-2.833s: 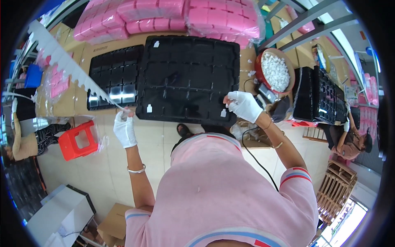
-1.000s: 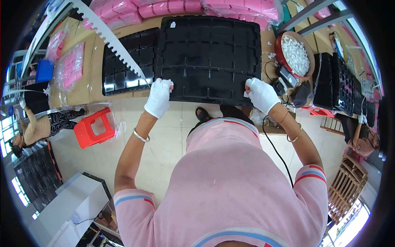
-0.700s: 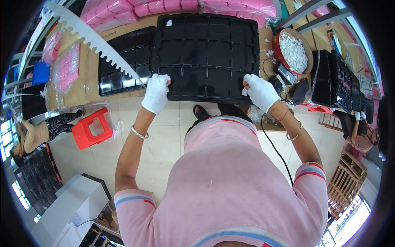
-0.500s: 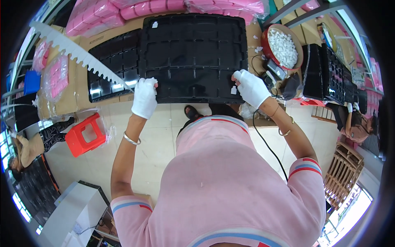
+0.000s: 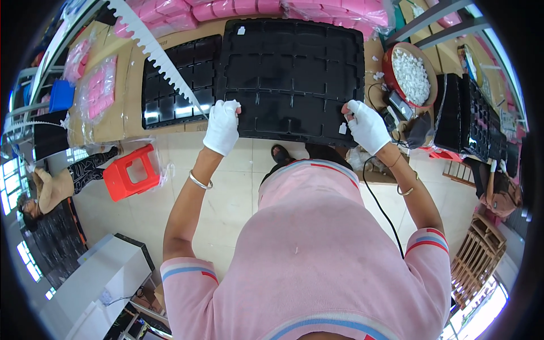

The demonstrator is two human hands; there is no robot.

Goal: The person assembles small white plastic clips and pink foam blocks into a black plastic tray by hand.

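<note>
A black tray [image 5: 292, 76] with shallow moulded compartments lies in front of me, with small white bottle-shaped pieces at its far left and near right. My white-gloved left hand [image 5: 221, 129] is closed at the tray's near left corner. From it a long white strip with a toothed edge [image 5: 156, 48] rises to the upper left. Beside the near right piece [image 5: 343, 128], my gloved right hand [image 5: 365, 127] has thumb and fingers pinched together over the tray's right edge. What lies between those fingertips is too small to make out.
A second black tray [image 5: 181, 79] lies to the left, near a plastic-wrapped pink pack [image 5: 102, 88]. At right stands a red bowl [image 5: 389, 71] of small white pieces, beside cables and adapters. A red stool [image 5: 131, 173] is on the floor. Other people work at both sides.
The whole view has shifted, so the tray and table appear further right. The toothed strip stands steeper, its far end swung up and to the right. Both hands keep their places at the tray.
</note>
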